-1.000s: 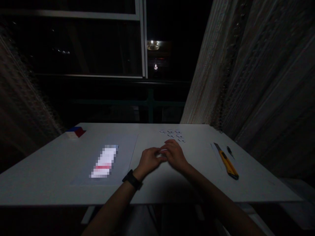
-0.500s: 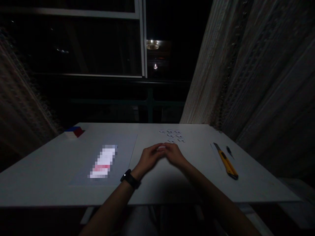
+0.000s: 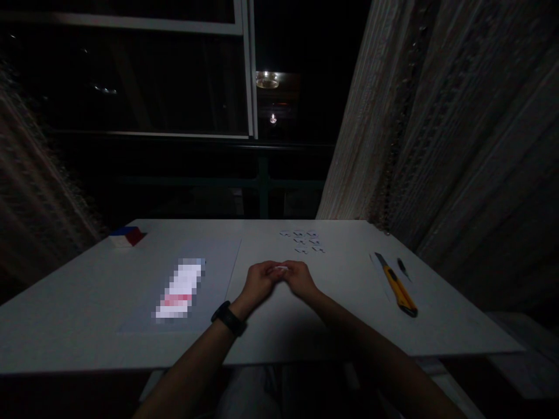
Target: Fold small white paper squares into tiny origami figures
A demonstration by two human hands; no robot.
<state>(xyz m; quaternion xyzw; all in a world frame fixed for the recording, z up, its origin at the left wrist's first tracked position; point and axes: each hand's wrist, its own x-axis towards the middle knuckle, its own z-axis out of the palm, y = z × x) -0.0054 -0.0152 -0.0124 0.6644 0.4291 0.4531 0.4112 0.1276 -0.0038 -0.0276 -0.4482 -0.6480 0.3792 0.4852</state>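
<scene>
My left hand (image 3: 258,281), with a black watch (image 3: 229,318) on its wrist, meets my right hand (image 3: 300,279) above the middle of the white table (image 3: 340,326). Both are closed, fingertips together, around a small thin white piece (image 3: 282,268). Most of that piece is hidden by the fingers, and its kind cannot be made out. Just beyond the hands lie several small white pieces (image 3: 299,241) with dark marks, in loose rows.
To the left, a glowing, pixelated rectangle (image 3: 181,288) lies on a large pale sheet (image 3: 220,262). A coloured cube (image 3: 126,236) sits at the far left. On the right lie a yellow utility knife (image 3: 396,285) and a small dark pointed tool (image 3: 403,269). Curtains (image 3: 349,116) hang behind.
Both hands have come slightly down and nearer, with fingers drawn closer together around the white piece. The whole view has shifted a little; the table items lie as before.
</scene>
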